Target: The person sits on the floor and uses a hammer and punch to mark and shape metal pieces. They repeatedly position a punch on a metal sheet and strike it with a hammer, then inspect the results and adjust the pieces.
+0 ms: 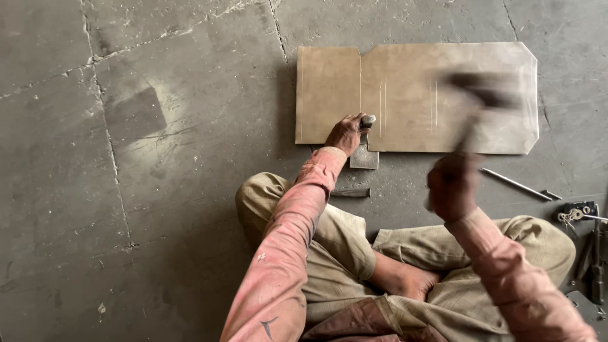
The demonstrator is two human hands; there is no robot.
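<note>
A flat tan metal sheet (411,95) with scribed lines and cut corners lies on the concrete floor in front of me. My left hand (345,133) is closed around a short steel chisel (367,120) held upright at the sheet's near edge. A small grey metal block (364,158) sits under that edge. My right hand (453,187) grips a hammer (481,95), raised over the sheet's right half and blurred by motion. I sit cross-legged, wearing pink sleeves and khaki trousers.
A dark flat tool (349,192) lies by my left knee. A thin steel rod (516,184) rests on the floor at right. Several hand tools (586,240) are clustered at the right edge. The concrete floor (126,158) has cracks.
</note>
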